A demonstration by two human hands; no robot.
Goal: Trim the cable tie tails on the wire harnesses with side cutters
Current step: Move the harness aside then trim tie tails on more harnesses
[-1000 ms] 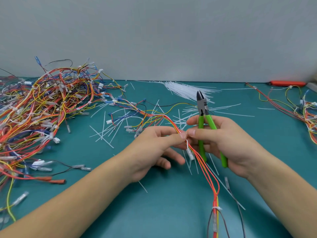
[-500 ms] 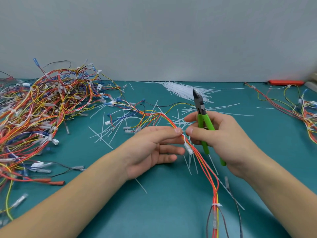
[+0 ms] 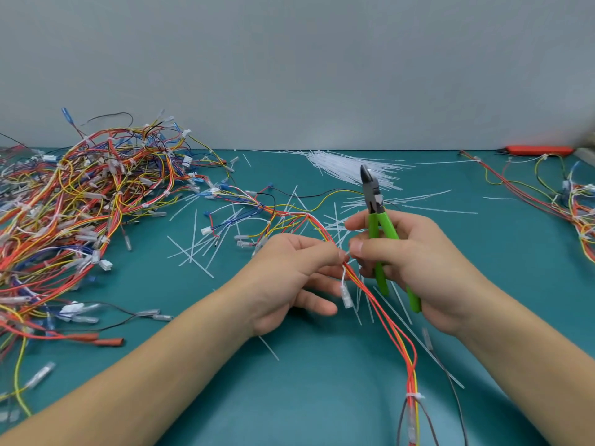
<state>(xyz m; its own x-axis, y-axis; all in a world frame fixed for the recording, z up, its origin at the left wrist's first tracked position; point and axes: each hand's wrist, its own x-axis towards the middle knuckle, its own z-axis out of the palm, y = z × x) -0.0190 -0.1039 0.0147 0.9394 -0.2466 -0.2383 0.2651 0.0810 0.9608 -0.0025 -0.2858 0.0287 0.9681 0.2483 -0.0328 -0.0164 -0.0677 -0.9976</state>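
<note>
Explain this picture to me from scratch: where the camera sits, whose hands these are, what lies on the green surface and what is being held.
There is no machine here. The one view comes from a camera worn on a person's head, looking down at their bare hands. The right hand grips green-handled side cutters, nose pointing up and away. Its thumb and the left hand pinch a wire harness of red and yellow wires between them. On the teal table lie a big tangle of harnesses at left, more harnesses at right, a bundle of white cable ties at the back, and loose white strips around the hands.
</note>
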